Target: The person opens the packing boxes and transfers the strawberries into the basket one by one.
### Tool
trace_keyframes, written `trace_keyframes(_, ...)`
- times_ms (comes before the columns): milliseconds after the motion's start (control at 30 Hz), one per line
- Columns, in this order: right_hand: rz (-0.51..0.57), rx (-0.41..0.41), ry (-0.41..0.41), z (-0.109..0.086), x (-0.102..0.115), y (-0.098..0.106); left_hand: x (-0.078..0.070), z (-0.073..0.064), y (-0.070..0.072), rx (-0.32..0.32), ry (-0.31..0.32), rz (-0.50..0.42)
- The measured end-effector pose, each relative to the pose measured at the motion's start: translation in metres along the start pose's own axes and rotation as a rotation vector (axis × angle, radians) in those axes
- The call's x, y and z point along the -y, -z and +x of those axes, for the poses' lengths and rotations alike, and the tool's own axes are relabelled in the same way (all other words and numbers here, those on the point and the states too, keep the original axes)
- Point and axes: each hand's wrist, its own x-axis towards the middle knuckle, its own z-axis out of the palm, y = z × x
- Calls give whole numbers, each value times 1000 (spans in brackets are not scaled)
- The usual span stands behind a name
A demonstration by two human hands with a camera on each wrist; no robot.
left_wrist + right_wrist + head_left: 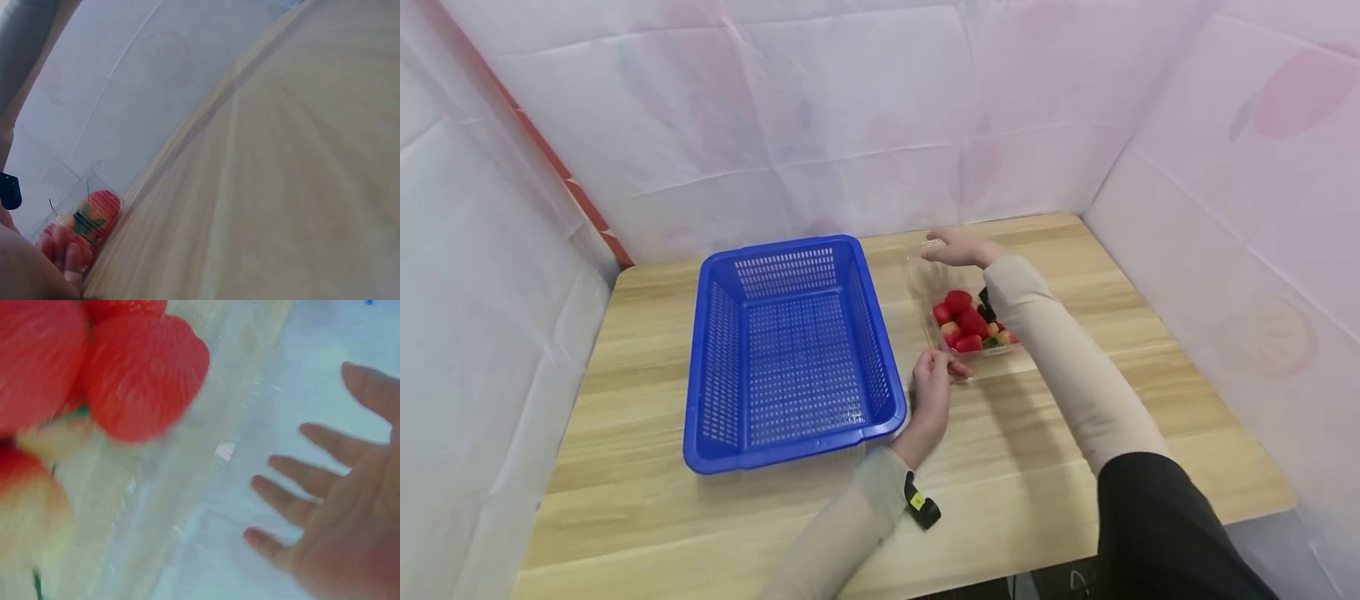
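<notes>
A clear plastic box (992, 350) holds several red strawberries (972, 322) and other small red-and-yellow fruits with green parts. Its transparent lid (919, 287) appears raised along the left side. My left hand (934, 379) is at the box's near left corner, with fingers curled against its edge; in the left wrist view those fingers (59, 250) lie in front of the fruit. Over the far side of the box is my right hand (961, 248), fingers spread. In the right wrist view the right hand (344, 506) shows its palm beside the clear plastic; whether it touches the lid is unclear.
Left of the box stands a blue plastic basket (891, 379) with perforated walls, its near right corner close to my left wrist. Both rest on a wooden table (640, 517). Pale printed sheets (850, 108) enclose the back and sides.
</notes>
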Motion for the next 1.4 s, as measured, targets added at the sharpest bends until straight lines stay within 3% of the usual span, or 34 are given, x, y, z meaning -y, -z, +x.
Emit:
trace_keyframes(67,-13,-37,-18,-10,0,3,-5,-4,1,9,48,26)
trace_keyframes(133,-14,-82,-42,-21,-1,4,-9,-11,3,65,109,66)
trace_keyframes(233,29,-145,-66,-37,-4,1,-19,-27,7,227,196,198)
trace_keyframes(300,52,-185,-60,-46,-5,0,-29,-38,13,390,209,317)
trace_keyframes(367,57,-221,-55,-53,-6,0,-45,-50,21,549,180,458)
trace_keyframes(467,43,-246,-56,-62,-10,-2,-76,-64,37,746,68,636)
trace_keyframes(600,36,-253,-54,-66,-17,-11,-121,-78,64,845,-71,818)
trace_keyframes(733,43,-288,-21,-66,-25,-24,-154,-89,90,843,-181,955)
trace_keyframes(800,38,-322,6,-65,-29,-31,-166,-94,102,807,-285,1039)
trace_keyframes(900,17,-372,47,-66,-32,-41,-181,-98,118,683,-523,1193)
trace_keyframes(1000,-25,-411,55,-68,-33,-50,-195,-94,134,494,-766,1342)
trace_keyframes(1100,-43,-432,39,-69,-32,-57,-212,-81,152,346,-941,1429)
trace_keyframes(1233,-78,-456,37,-68,-31,-66,-233,-47,186,212,-1169,1511)
trace_keyframes(1333,-103,-479,31,-67,-32,-72,-247,-17,218,177,-1277,1568)
trace_keyframes(1400,-105,-491,26,-66,-32,-75,-255,1,240,168,-1291,1608)
